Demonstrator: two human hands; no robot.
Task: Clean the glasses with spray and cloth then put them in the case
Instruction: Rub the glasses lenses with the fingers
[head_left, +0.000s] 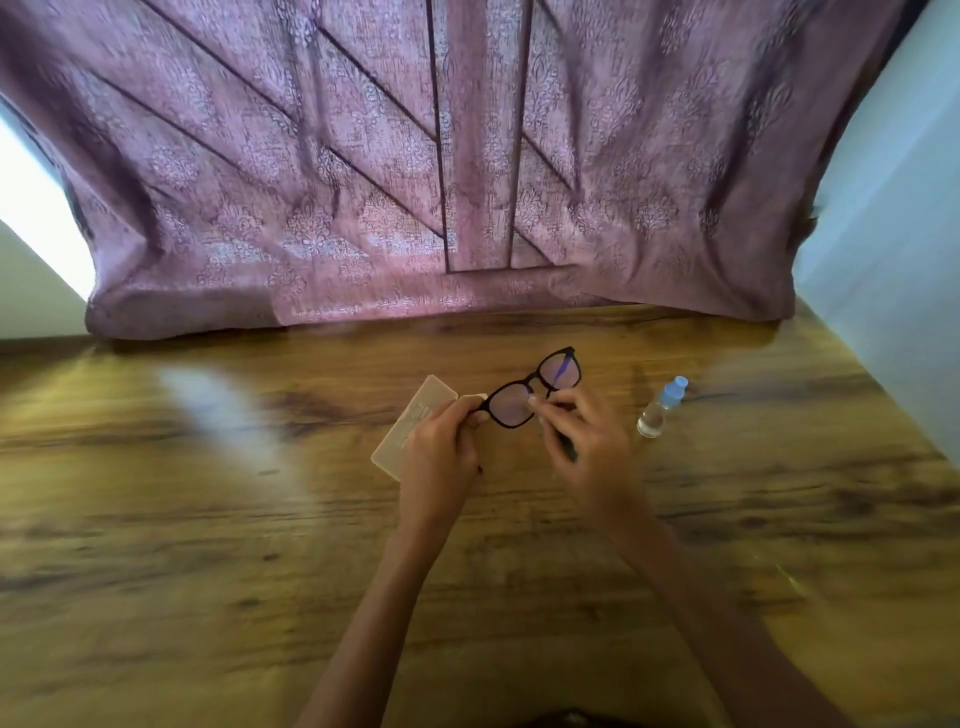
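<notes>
Black-framed glasses (563, 370) are held above the wooden table (208, 519), tilted up to the right. My left hand (441, 452) grips the frame's left end. My right hand (587, 441) pinches the left lens near the bridge, thumb and fingers curled on it; whether a cloth lies between the fingers I cannot tell. A beige flat case (410, 421) lies on the table partly under my left hand. The small clear spray bottle (661, 408) with a light blue cap lies on its side to the right of my hands.
A mauve patterned curtain (415, 182) hangs along the table's far edge. A pale wall (893, 260) stands close on the right. Bright light comes in at the far left.
</notes>
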